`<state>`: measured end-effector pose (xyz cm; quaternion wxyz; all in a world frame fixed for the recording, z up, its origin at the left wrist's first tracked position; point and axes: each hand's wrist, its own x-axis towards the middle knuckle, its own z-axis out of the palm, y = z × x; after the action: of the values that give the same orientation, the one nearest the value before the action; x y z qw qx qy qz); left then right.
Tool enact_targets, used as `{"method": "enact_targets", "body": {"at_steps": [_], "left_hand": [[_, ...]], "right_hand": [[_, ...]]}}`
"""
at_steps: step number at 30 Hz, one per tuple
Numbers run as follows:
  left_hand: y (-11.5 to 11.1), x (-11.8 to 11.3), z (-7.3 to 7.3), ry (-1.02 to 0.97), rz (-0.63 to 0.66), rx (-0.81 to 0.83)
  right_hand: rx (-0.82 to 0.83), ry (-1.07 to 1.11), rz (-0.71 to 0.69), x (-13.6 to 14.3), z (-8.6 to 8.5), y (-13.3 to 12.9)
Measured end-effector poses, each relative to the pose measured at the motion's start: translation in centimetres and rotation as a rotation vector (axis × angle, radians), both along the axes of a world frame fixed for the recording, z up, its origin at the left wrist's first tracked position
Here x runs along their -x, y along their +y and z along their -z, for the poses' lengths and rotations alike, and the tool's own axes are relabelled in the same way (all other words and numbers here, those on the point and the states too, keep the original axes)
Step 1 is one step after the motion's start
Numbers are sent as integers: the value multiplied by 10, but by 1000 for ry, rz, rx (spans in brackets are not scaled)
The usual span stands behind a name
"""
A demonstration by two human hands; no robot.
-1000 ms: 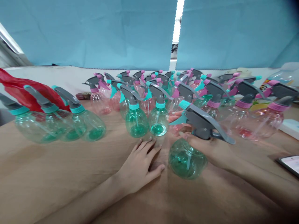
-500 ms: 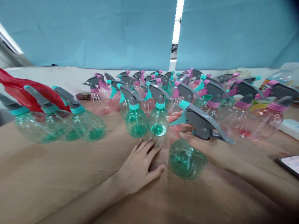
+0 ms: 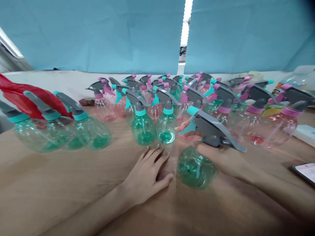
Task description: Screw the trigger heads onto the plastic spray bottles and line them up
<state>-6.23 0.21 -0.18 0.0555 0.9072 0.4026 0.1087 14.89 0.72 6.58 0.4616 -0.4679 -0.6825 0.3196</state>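
My left hand (image 3: 147, 175) lies flat on the wooden table (image 3: 81, 183), its fingers apart and holding nothing. To its right, my right hand (image 3: 211, 152) is around the neck of a green spray bottle (image 3: 197, 168) with a grey and turquoise head; the neck itself is mostly hidden. That bottle leans a little, nozzle pointing up left. Just beyond my left fingertips stand two green bottles, one on the left (image 3: 143, 127) and one on the right (image 3: 166, 126).
Three green bottles (image 3: 93, 132) stand at the left before a red plastic bag (image 3: 36, 101). Many pink and green bottles (image 3: 256, 123) fill the back and right. A phone (image 3: 305, 172) lies at the right edge. A blue sheet (image 3: 98, 36) hangs behind.
The fingers of my right hand have shifted around the bottle's trigger and neck, and the thumb is less visible. The held bottle and my left hand have hardly moved.
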Motion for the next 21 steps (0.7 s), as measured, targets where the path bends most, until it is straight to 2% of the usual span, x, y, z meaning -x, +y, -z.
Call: {"method": "enact_targets", "body": {"at_steps": [10,21], "left_hand": [[1,0,-2,29,-2,3],[0,0,-2,11,-6,2]], "right_hand": [[-31,-3,-15,-3,-6,-5],[-24,16,-47,-4,-1,0]]}}
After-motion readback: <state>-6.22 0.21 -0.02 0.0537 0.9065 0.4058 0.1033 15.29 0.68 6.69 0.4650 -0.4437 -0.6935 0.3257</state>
